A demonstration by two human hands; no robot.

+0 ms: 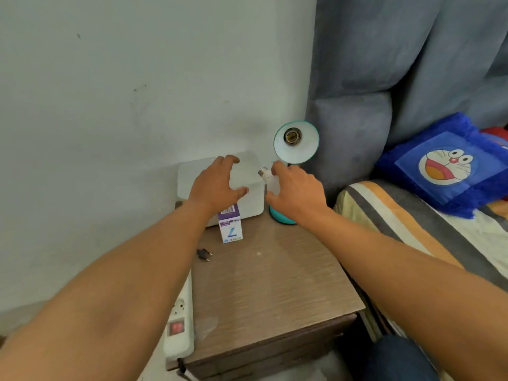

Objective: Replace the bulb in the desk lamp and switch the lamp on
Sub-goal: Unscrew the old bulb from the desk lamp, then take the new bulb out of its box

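The bulb (266, 176) is held in the right hand (297, 192), fingers curled round its white globe and its metal screw base pointing up and to the left, just below the rim of the lamp shade (297, 143). The teal desk lamp (283, 215) stands at the far right corner of the worktop (275, 276); its shade is tilted toward the camera, showing a bare socket (291, 136) in the middle. The left hand (217, 185) hangs with fingers spread wide and holds nothing, above a white box-like object (192, 177) that fills the far left corner of the worktop. A small white and purple bulb carton (230, 228) stands upright just in front of that object, partly under the left wrist. Nearer the left edge a black plug (204, 254) lies loose on the wood. A white power strip (178, 328) with a red switch hangs along the worktop's left side. Right of the worktop is a bed with a striped sheet (412, 215) and a blue cartoon pillow (445, 166).
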